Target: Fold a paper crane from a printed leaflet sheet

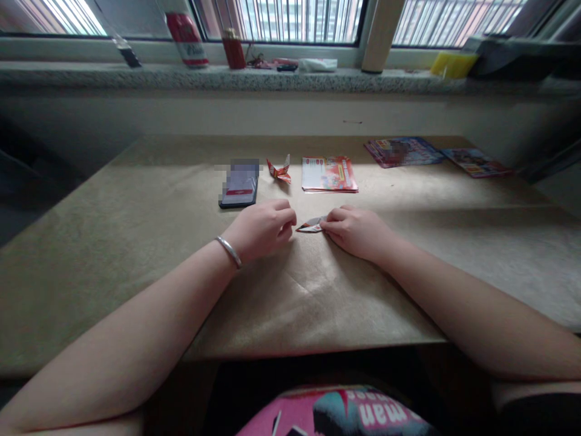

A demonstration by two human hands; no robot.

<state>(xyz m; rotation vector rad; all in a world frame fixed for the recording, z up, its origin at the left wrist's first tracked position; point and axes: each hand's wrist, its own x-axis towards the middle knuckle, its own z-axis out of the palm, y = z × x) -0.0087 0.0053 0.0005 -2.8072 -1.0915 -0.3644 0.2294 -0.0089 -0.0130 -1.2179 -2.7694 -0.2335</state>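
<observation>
A small folded piece of paper (311, 226), pale with red and dark print, lies low over the table between my hands. My right hand (351, 229) pinches its right end between thumb and fingers. Just left of the paper's pointed tip is my left hand (267, 225), its fingers curled in and a silver bangle on the wrist; whether anything is in those fingers is hidden. Beyond my hands stands a red and white folded paper crane (280, 171). Right of the crane lies a stack of printed red and white paper sheets (330, 174).
A phone (241, 183) with its screen lit lies behind my left hand. Printed booklets (403, 151) are at the table's back right. On the windowsill (272, 80) stand a red and white can (187, 39), a red bottle (233, 49) and a yellow object (454, 64).
</observation>
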